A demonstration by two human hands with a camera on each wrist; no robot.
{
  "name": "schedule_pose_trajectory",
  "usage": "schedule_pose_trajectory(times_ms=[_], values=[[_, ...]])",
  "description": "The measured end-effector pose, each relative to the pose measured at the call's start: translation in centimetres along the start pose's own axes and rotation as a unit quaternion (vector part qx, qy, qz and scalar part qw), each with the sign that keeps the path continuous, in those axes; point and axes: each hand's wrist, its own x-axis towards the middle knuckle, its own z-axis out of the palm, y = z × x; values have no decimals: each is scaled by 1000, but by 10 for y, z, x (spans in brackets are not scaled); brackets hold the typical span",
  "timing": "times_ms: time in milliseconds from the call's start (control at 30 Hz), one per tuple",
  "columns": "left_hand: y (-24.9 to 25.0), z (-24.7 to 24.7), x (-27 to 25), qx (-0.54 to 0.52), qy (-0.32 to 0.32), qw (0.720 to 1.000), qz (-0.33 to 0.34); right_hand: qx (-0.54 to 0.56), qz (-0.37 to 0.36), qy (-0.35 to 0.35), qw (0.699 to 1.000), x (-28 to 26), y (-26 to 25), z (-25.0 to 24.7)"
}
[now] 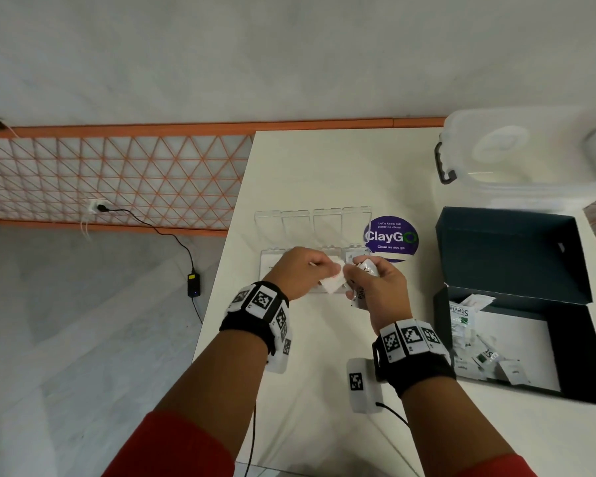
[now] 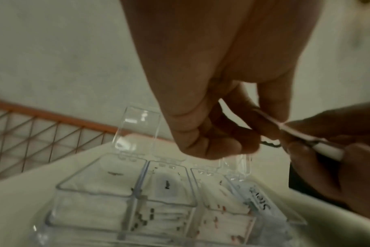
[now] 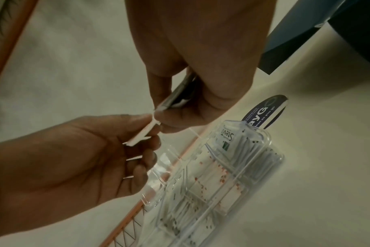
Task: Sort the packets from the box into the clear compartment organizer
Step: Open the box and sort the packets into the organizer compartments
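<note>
Both hands meet above the clear compartment organizer (image 1: 310,235), which lies on the white table (image 1: 324,166) with its four lids tipped open. The left hand (image 1: 301,271) pinches a few white packets (image 1: 332,282) between thumb and fingertips; in the right wrist view these fan out edge-on. The right hand (image 1: 375,284) grips a small bundle of packets (image 1: 367,266), one printed "Stevia", thumb pressed against its near edge where it meets the left hand's packets.

Step in hand, by judgement: dealing the bundle out by type — passing like packets to the left hand before dropping them in.

The left wrist view shows all four compartments already part-filled: plain white, one marked "Pepper", red-printed, and Stevia on the right end. The dark box (image 1: 516,342), lid up, sits to the right with more packets (image 1: 475,346) loose inside.

To do it well: peel off one packet at a time, read the print before release, keep the stack flat and aligned with the compartment's long side, and lower it in — thin paper slides and fans easily, so a loose pinch risks a spill into the neighbouring cell.
</note>
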Motion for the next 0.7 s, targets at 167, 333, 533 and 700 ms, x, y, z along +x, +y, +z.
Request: schedule_pose_trajectory(times_ms=[167,333,533,700], values=[[-1,0,2,-57,59,997,1,30,15,1,999,0,2,2],[1,-4,5,-29,60,998,14,62,23,7,998,0,1,0],[-6,-8,11,9,79,997,-16,135,32,-6,990,4,-2,-5],[-17,8,18,35,115,992,-26,128,40,-28,991,5,-2,-10]])
